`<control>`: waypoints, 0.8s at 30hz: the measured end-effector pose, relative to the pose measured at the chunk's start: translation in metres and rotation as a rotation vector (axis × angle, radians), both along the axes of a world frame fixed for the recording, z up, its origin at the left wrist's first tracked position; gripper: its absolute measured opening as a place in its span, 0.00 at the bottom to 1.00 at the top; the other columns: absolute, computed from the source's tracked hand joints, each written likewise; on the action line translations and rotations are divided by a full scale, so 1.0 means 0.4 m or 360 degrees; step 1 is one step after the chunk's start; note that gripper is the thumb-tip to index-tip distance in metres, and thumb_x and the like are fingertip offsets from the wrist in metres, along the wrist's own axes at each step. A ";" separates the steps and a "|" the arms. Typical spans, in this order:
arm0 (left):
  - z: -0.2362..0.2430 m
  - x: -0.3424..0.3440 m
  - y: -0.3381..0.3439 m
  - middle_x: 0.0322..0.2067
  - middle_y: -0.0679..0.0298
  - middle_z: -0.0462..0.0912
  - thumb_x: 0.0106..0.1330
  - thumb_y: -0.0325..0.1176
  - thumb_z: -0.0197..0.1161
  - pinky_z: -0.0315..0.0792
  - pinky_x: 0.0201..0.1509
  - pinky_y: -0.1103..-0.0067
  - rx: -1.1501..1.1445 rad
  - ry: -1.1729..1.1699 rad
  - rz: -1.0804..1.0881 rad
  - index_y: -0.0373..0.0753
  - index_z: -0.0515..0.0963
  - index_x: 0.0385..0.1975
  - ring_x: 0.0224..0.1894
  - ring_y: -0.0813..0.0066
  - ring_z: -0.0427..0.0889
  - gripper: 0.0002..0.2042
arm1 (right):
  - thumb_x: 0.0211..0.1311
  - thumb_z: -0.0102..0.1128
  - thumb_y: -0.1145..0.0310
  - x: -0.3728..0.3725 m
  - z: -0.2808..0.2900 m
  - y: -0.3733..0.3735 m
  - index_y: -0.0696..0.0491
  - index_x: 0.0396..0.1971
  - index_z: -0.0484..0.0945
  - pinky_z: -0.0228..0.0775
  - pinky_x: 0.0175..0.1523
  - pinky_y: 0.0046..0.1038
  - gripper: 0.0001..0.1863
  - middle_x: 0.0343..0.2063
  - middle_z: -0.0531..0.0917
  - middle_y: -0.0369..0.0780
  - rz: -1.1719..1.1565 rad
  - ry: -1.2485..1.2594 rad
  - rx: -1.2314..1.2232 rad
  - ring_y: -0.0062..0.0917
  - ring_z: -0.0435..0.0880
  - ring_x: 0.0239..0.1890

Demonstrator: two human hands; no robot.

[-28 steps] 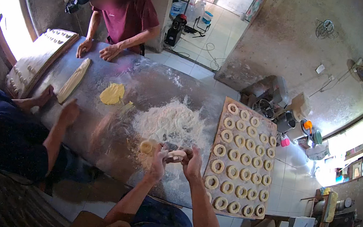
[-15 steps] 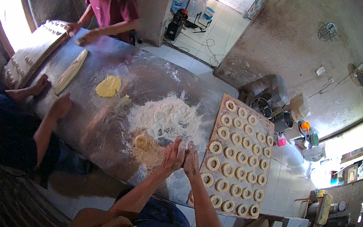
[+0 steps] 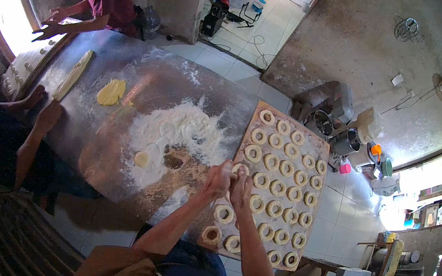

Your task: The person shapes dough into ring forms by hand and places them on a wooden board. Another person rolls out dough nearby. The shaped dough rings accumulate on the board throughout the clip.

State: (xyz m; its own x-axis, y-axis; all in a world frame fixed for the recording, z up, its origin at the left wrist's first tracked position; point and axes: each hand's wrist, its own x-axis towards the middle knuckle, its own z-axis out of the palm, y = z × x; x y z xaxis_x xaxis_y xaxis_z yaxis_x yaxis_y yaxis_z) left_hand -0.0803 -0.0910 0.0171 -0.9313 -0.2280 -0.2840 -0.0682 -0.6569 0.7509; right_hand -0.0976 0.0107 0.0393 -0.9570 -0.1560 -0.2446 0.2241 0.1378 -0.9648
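Over tray [image 3: 319,153] edge | both hands [image 3: 228,181] together, fingers clamped on dough ring [image 3: 240,169] | flour pile [image 3: 187,130] left

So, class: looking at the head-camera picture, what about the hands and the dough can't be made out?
- What the left hand and right hand hold: hidden between pressed palms.
- Part of the dough ring on the board: behind the fingertips.
- The co-worker's face: blurred.

head view, single: fisheye camera worn on the person's head, looking steeply down and forward over their own forearms, which enter from the lower edge. close to the left hand [image 3: 218,179] and right hand [image 3: 240,188]; the floured surface [image 3: 120,116] stretches away upper left. edges bend near the rim.
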 end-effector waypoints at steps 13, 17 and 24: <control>-0.237 -0.347 0.307 0.31 0.67 0.77 0.66 0.38 0.53 0.69 0.37 0.73 -0.0216 -0.0170 -0.0233 0.37 0.75 0.32 0.32 0.75 0.75 0.10 | 0.68 0.44 0.49 -0.226 0.038 0.291 0.63 0.20 0.72 0.58 0.26 0.32 0.30 0.16 0.71 0.35 -0.0368 0.0094 -0.0435 0.20 0.65 0.20; -0.086 -0.378 0.399 0.31 0.64 0.78 0.65 0.37 0.51 0.69 0.36 0.74 -0.0178 0.0093 0.0137 0.36 0.75 0.31 0.32 0.71 0.75 0.11 | 0.70 0.38 0.47 -0.307 0.010 0.378 0.59 0.18 0.61 0.51 0.26 0.28 0.30 0.17 0.61 0.29 -0.0120 0.0253 0.0072 0.17 0.58 0.22; 0.020 -0.514 0.484 0.31 0.63 0.74 0.69 0.36 0.44 0.67 0.40 0.73 -0.0769 0.0001 -0.0309 0.33 0.71 0.35 0.35 0.71 0.71 0.12 | 0.69 0.40 0.47 -0.436 0.025 0.491 0.59 0.17 0.64 0.59 0.29 0.27 0.30 0.18 0.65 0.32 -0.0412 0.0138 0.0020 0.15 0.61 0.24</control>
State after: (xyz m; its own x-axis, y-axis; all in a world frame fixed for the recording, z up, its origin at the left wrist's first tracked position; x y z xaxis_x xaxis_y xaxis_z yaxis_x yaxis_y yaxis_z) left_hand -0.2860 0.1028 0.0249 -0.9697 -0.1558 -0.1884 -0.1538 -0.2104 0.9654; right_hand -0.2722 0.2070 0.0495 -0.9820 0.0993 -0.1605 0.1702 0.0988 -0.9805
